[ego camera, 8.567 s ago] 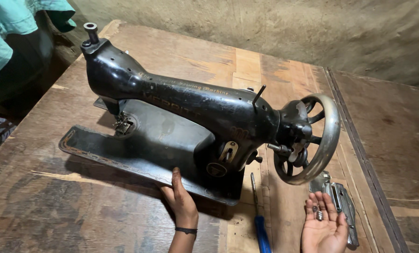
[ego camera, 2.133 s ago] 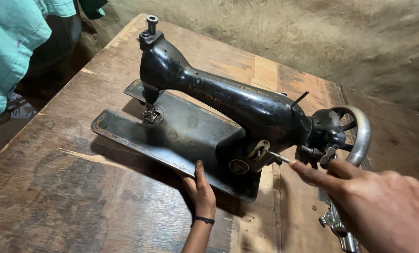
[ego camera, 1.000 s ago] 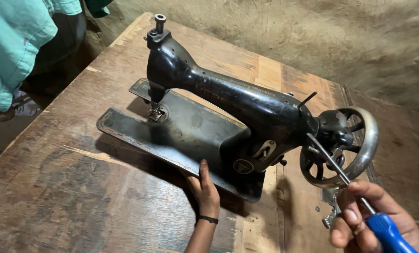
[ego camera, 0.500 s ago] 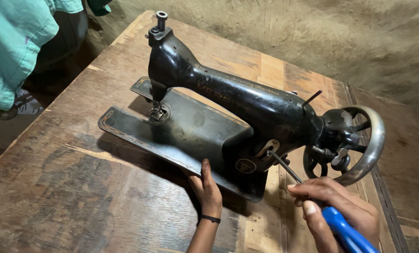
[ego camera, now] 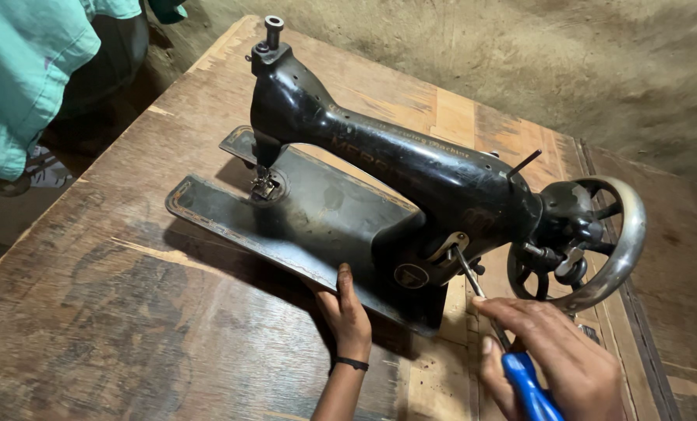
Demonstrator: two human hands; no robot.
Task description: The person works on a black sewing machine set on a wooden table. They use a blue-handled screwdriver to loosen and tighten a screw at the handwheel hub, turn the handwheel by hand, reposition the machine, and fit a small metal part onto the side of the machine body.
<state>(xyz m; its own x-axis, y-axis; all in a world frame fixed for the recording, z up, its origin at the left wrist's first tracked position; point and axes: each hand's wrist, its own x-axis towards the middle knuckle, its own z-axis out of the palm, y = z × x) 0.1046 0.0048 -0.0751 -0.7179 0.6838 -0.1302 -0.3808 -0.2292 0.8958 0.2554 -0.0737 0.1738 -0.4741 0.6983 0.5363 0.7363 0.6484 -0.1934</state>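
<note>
Screwdriver (ego camera: pixel 512 351) work is under way on the old black sewing machine (ego camera: pixel 411 179), which stands across the middle of the frame on a worn wooden tabletop (ego camera: pixel 114 312). The right hand (ego camera: pixel 555 359), at the lower right of the frame, is closed around the tool's blue handle, fingers wrapped over it and thumb along the side. The thin metal shaft runs up and to the left, and its tip meets a small fitting on the front of the machine's pillar, just below a pale metal lever and beside a round badge. Whether the tip sits in a screw slot cannot be told at this size.

The left hand (ego camera: pixel 347 312), at the lower middle of the frame, lies flat and open against the front edge of the machine's bed, fingers together and pointing up the frame, gripping nothing; a dark band circles the wrist. It looks to be bracing the machine.

To do this well, the blade should sit square in its slot before any turning, with the shaft in line with the screw and not slanted, or it may slip and scar the paint. Firm pressure along the shaft matters more than speed. The flat hand should go on pressing the bed down and back so the heavy body does not skid on the wood.

The spoked handwheel (ego camera: pixel 598 242) is at the right, near the tool. A person's teal garment (ego camera: pixel 29 70) fills the upper left corner.
</note>
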